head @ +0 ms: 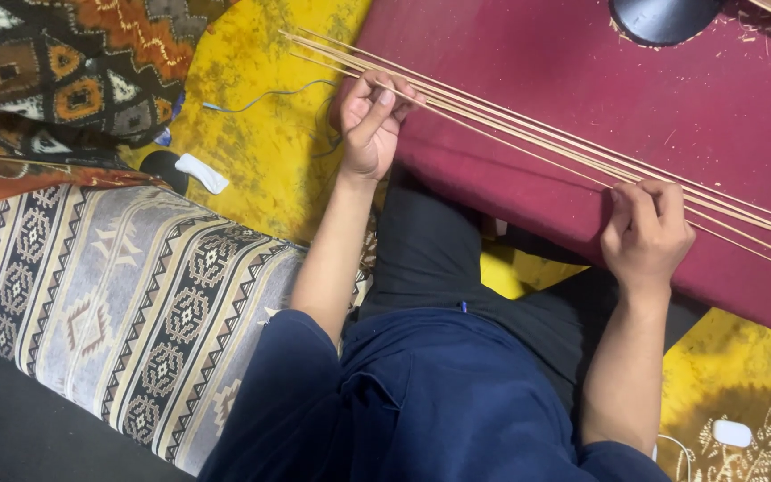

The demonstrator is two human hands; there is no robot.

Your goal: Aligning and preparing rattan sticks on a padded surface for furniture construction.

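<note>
Left hand (372, 120) pinches the thin bamboo sticks (510, 132) near their tips, right hand (646, 234) clamped on the same bundle further along, sticks stretched between both hands over the maroon cushion (582, 62)

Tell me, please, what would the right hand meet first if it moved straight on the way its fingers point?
The right hand already grips the sticks; beyond them, probably only the maroon cloth, though depth is unclear.

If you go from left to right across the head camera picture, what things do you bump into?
Striped patterned cushion → small white thing on the yellow cloth → left hand holding thin sticks → right hand → white thing.
</note>
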